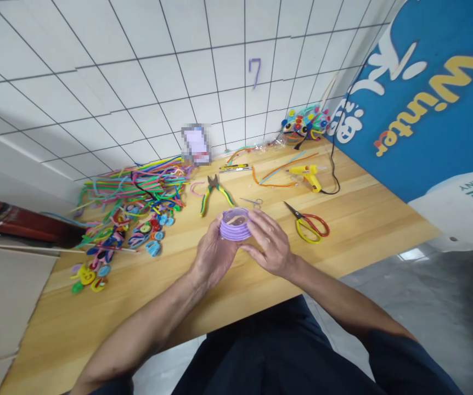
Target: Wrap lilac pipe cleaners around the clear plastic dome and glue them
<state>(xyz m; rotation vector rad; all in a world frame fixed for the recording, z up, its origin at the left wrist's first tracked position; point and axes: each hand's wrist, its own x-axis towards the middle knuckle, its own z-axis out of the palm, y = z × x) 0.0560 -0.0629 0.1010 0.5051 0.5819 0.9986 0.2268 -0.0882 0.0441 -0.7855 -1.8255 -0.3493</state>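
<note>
Between my hands, above the table, is a round cup-like piece [235,230] wrapped in rows of purple pipe cleaner, its clear top opening facing up. My left hand [214,253] is closed around its left side and underneath. On the right side, the fingers and thumb of my right hand [270,241] grip it too. Just beyond it lie pliers [215,193] with green and yellow handles and small silver scissors [253,202]. Larger scissors [307,224] with red and yellow handles rest to the right of my right hand.
A yellow glue gun [308,175] with a black cord sits at the right back. Colourful pipe cleaners [138,186] and small pipe-cleaner pieces pile up at the left, beside a dark red cylinder [22,222]. A decorated ball-like craft [302,127] stands against the tiled wall [228,71].
</note>
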